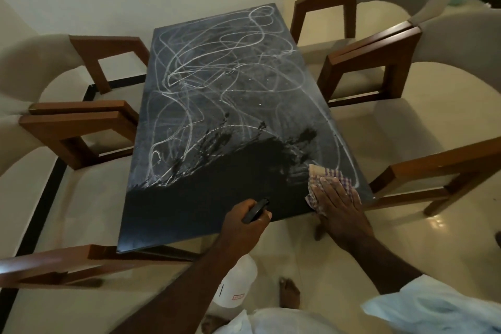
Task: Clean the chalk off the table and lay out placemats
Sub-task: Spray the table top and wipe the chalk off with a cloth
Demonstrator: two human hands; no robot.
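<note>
A dark rectangular table [168, 214] stretches away from me, most of its top covered in white chalk scribbles [217, 68]. The near strip is wiped black and looks wet, with dark splashes above it. My right hand [336, 198] lies flat on a checked cloth [325, 173] at the table's near right corner. My left hand [244, 217] grips the black trigger head of a white spray bottle [235, 285] at the near edge; the bottle body hangs below the tabletop. No placemats are in view.
Wooden-framed chairs with beige cushions stand on both sides: two on the left [81, 127], two on the right [379, 62], another arm at near left [67, 266]. My bare foot [290, 293] is on the glossy tiled floor.
</note>
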